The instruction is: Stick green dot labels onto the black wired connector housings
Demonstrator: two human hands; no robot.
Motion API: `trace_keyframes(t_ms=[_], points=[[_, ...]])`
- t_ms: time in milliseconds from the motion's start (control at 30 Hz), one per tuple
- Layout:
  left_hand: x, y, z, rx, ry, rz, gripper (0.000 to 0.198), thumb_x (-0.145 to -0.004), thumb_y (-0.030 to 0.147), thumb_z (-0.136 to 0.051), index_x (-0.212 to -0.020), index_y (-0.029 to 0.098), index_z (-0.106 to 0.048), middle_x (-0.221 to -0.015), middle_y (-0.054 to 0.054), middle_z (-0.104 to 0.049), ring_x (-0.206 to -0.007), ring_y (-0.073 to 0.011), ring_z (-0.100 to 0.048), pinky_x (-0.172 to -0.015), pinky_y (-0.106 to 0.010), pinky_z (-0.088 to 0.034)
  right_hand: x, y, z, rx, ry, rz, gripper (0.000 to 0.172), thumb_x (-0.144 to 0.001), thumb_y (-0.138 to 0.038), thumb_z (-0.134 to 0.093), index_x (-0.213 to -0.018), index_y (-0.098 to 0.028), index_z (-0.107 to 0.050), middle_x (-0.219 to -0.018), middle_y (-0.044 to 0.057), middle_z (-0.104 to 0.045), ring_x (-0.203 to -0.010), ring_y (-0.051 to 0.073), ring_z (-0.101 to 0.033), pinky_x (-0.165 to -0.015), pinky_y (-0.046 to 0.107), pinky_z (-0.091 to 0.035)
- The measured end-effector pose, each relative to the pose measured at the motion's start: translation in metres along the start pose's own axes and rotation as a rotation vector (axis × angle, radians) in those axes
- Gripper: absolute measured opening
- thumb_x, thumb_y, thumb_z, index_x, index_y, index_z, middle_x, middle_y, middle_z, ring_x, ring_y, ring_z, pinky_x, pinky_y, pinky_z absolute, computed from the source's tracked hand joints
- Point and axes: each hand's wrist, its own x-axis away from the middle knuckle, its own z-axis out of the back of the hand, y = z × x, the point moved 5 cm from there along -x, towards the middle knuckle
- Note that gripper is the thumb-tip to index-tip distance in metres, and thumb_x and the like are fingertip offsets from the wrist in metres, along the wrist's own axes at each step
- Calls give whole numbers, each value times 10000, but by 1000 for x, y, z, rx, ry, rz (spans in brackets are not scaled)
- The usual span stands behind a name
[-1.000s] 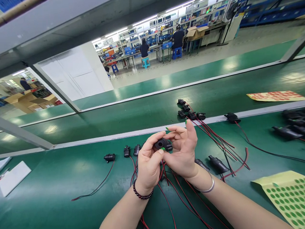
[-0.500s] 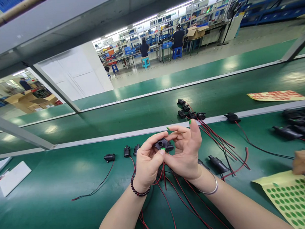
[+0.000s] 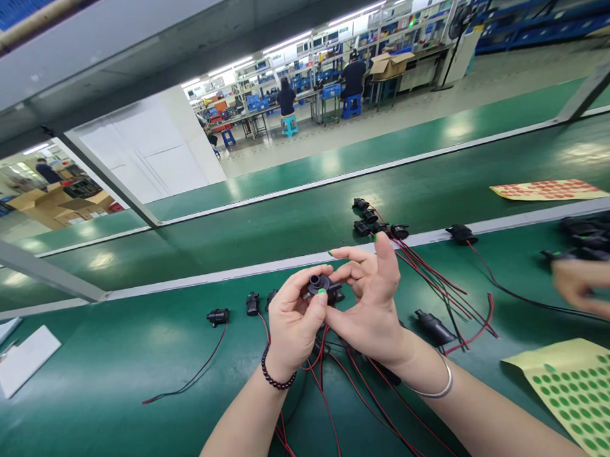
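My left hand [image 3: 298, 315] is closed on a small black pump [image 3: 318, 285], its round nozzle facing up toward me. My right hand [image 3: 370, 303] pinches the same pump from the right, with some of its fingers raised. Green shows at several fingertips and where the left thumb presses on the pump; whether it is nail colour or stickers I cannot tell. Red and black wires [image 3: 336, 414] trail over the table below my hands. Just left of them stand similar pumps [image 3: 252, 303], and another black pump [image 3: 433, 327] lies beside my right wrist.
Another person's hand [image 3: 584, 289] is at the right, near a heap of black pumps [image 3: 592, 232]. A sheet of green oval stickers [image 3: 575, 392] lies front right, a red sticker sheet [image 3: 548, 190] farther back. Wired pumps [image 3: 380, 227] rest by the white ledge. A white card [image 3: 29, 361] lies left.
The other person's hand has moved from the green sticker sheet up toward the heap of pumps. My hands still hold the pump, tilted slightly differently.
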Motion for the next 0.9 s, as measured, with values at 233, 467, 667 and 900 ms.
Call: trace_keyframes(t_ms=[233, 467, 667, 900], points=[[-1, 8, 0, 59, -64, 54, 344, -786, 278, -725, -1127, 236, -703, -1155, -85, -707, -1071, -240, -666, -971, -370, -527, -5, 19, -1, -277, -159, -336, 1175, -665, -149, -753, -1510, -402, 23, -1235, 80, -452, -729, 84, -625, -710, 304, -594], [0, 10, 9, -158, 10, 178, 303, -753, 241, -744, -1051, 206, -710, -1089, -77, -720, -951, -217, -687, -794, -284, -570, -2, 25, -9, -407, -271, -491, 1165, -658, -203, -776, -1500, -428, -4, -1257, 83, -421, -733, 77, -607, -679, 297, -576], [-21, 9, 52, -570, 20, 200, 444, -771, 274, -696, -1197, 205, -593, -1020, -67, -670, -907, -181, -644, -724, -262, -542, -10, 29, -1, -344, -316, -504, 1094, -685, -355, -807, -1512, -393, -91, -1292, 104, -420, -915, 170, -632, -805, 386, -586], [-40, -32, 93, -981, -260, 361, 345, -809, 193, -590, -1153, 181, -610, -1043, -88, -686, -1001, -224, -643, -943, -389, -499, -19, 46, 14, -326, -224, -488, 924, -778, -404, -731, -1498, -399, -151, -1284, 101, -453, -951, 204, -624, -822, 406, -608]])
